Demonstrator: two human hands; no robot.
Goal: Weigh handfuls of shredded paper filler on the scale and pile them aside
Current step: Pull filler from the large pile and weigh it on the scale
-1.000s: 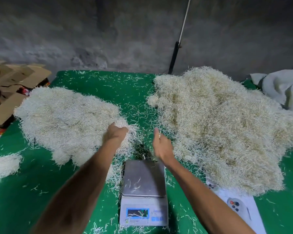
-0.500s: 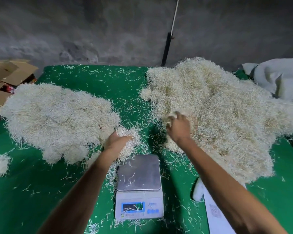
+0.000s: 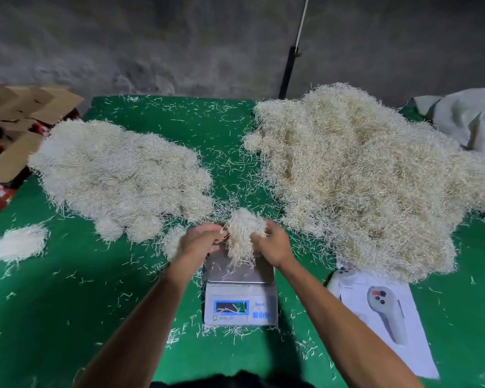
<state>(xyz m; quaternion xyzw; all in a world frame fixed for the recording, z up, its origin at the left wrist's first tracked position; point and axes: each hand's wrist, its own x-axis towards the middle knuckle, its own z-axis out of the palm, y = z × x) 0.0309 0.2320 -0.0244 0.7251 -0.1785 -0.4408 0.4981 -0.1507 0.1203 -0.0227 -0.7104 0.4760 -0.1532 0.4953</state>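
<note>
A: Item one, the hands?

B: I am holding a handful of shredded paper (image 3: pixel 245 233) between both. My left hand (image 3: pixel 200 242) is curling its fingers into the clump's left side; my right hand (image 3: pixel 273 243) is gripping the right side, fingers bent round the strands.

A: Position of that handful?

B: It is hanging over the far half of the scale (image 3: pixel 240 289), its lower strands trailing down to the steel pan. Whether they are resting their weight there, I cannot tell.

A: Item two, the scale?

B: It is sitting on the green cloth (image 3: pixel 67 317) straight in front of me, blue display facing me, digits unreadable, loose strands lying across it.

A: Item three, the stock?

B: The large loose heap (image 3: pixel 361 177) is spreading across the right of the cloth. The paler, tidier pile (image 3: pixel 118 177) is lying to the left, near my left hand. A small separate tuft (image 3: pixel 18 242) is sitting at the far left edge.

A: Sundries?

B: A printed sheet (image 3: pixel 387 317) showing a grey handheld device is lying right of the scale, partly under the heap. Open cardboard boxes (image 3: pixel 17 130) are standing beyond the left edge, a grey sack (image 3: pixel 468 121) at far right, and a pole (image 3: pixel 293 51) is leaning on the wall.
</note>
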